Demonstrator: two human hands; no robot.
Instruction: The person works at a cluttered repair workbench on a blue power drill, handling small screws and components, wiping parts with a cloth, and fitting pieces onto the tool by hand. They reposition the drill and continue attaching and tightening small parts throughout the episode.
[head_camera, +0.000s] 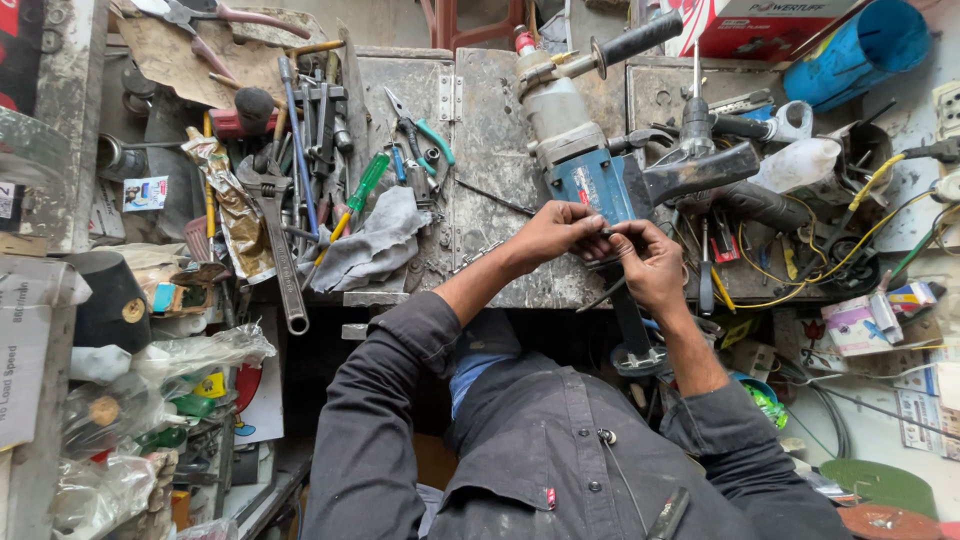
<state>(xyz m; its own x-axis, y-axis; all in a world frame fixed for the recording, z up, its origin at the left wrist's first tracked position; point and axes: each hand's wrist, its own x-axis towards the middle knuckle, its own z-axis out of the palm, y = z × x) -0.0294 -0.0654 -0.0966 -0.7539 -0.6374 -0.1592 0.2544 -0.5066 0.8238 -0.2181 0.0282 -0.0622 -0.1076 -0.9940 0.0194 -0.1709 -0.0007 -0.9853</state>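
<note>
Head view: while I watch from afar, both hands meet at the workbench's front edge.
Left hand: pinching a small dark part against the blue drill body.
Right hand: clenched on the same part.
Progress: I judge the work mid-way; drill lies at 12 o'clock, unassembled.
Obstructions: grey rag at 9 o'clock, yellow wires at 3 o'clock.

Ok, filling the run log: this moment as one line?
left hand: on blue-grey power drill | right hand: beside it, pinching small part | metal workbench
</note>
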